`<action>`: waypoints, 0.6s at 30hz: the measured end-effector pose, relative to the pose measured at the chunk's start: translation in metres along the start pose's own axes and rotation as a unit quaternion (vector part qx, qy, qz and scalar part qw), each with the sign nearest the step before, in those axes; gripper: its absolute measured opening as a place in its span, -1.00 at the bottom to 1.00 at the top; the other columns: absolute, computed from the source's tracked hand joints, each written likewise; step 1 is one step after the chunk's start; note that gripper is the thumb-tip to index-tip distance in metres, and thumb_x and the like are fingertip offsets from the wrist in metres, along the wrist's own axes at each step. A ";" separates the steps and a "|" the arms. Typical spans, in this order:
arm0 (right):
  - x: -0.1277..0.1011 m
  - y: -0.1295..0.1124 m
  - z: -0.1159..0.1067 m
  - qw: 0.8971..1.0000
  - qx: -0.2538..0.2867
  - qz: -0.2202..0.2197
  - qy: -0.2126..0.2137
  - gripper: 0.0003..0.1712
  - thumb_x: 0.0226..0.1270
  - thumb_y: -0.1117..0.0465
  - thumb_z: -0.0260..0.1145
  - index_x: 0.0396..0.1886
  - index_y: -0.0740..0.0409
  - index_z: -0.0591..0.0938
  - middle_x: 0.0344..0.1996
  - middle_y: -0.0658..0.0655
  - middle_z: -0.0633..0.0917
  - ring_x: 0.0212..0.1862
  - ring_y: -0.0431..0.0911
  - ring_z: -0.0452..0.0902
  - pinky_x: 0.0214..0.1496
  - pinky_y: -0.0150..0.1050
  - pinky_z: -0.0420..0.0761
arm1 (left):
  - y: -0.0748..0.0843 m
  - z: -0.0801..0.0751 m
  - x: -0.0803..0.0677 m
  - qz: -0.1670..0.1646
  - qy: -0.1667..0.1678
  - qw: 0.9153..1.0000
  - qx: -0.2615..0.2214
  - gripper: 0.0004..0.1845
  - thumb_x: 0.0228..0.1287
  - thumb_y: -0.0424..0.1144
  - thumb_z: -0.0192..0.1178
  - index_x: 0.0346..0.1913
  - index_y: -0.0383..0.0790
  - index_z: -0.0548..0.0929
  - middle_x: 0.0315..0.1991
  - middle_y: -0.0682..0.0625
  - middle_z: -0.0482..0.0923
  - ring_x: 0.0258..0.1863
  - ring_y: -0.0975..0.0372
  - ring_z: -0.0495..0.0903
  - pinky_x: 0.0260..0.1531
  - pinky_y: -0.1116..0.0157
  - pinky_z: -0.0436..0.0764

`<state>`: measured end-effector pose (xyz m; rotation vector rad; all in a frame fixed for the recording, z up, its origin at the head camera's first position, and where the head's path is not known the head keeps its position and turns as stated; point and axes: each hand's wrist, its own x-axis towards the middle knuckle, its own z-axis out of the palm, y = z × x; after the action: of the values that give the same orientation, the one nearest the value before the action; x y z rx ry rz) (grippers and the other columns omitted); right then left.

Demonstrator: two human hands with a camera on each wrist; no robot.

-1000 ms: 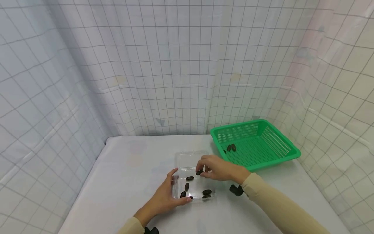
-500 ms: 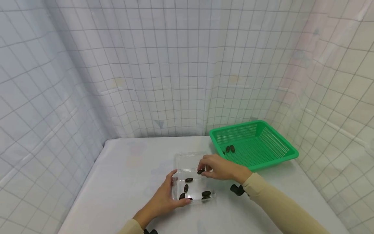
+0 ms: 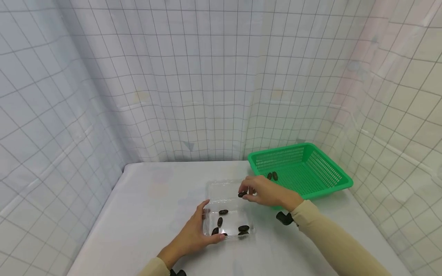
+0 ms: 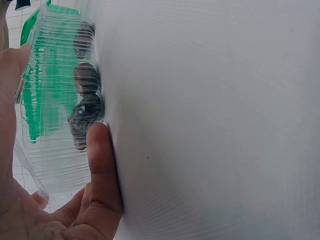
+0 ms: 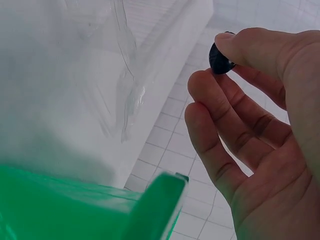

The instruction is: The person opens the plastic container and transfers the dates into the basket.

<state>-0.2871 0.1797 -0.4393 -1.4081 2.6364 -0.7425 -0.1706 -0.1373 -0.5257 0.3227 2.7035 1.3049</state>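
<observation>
A clear plastic clamshell box point(image 3: 230, 220) lies on the table, its lid point(image 3: 223, 189) folded back. Several dark oval fruits point(image 3: 220, 222) that look like dates lie apart in its tray. My left hand point(image 3: 193, 234) grips the tray at its left side, with the thumb along the front edge. Through the box wall in the left wrist view, more dates point(image 4: 86, 78) show, brown and glossy. My right hand point(image 3: 264, 191) pinches a single dark date point(image 5: 220, 59) between thumb and fingertips, raised over the box's back right, near the lid.
At the back right stands a green plastic basket point(image 3: 329, 188) with slotted walls; a few dates point(image 3: 274, 176) lie at its left end, partly behind my right hand. White gridded curtain point(image 3: 200, 96) encloses the white table point(image 3: 152, 203) at the back and sides.
My right hand has moved back and to the right, lifting the date from over the tray toward the lid and basket. My left hand keeps its place on the box.
</observation>
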 end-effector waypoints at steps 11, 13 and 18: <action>-0.006 0.011 -0.017 0.999 -0.012 0.007 0.037 -0.82 0.62 0.30 0.57 0.11 0.10 0.87 0.01 0.02 0.92 -0.06 -0.18 0.84 0.06 -0.22 0.85 | 0.002 -0.001 -0.001 0.008 0.006 1.000 0.002 0.44 0.14 0.22 0.81 0.89 -0.11 0.09 0.55 -0.22 0.62 0.44 0.00 0.68 0.40 -0.16 0.65; -0.007 0.015 -0.021 0.999 -0.016 0.007 0.048 -0.83 0.61 0.30 0.57 0.10 0.11 0.88 -0.01 0.02 0.92 -0.09 -0.19 0.83 0.05 -0.22 0.85 | 0.002 0.000 -0.001 0.010 0.006 1.000 0.001 0.44 0.14 0.21 0.81 0.89 -0.11 0.10 0.55 -0.22 0.62 0.44 0.00 0.68 0.40 -0.17 0.66; -0.009 0.023 -0.031 0.997 -0.023 0.011 0.068 -0.80 0.59 0.33 0.59 0.11 0.16 0.88 -0.02 0.06 0.92 -0.13 -0.19 0.83 0.03 -0.20 0.86 | 0.001 -0.001 -0.001 0.013 0.002 1.000 0.000 0.43 0.15 0.20 0.81 0.89 -0.11 0.10 0.56 -0.23 0.61 0.43 0.00 0.69 0.38 -0.18 0.67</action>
<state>-0.3082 0.2099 -0.4240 -1.3846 2.7833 -0.8075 -0.1696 -0.1377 -0.5246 0.3559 2.7112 1.3142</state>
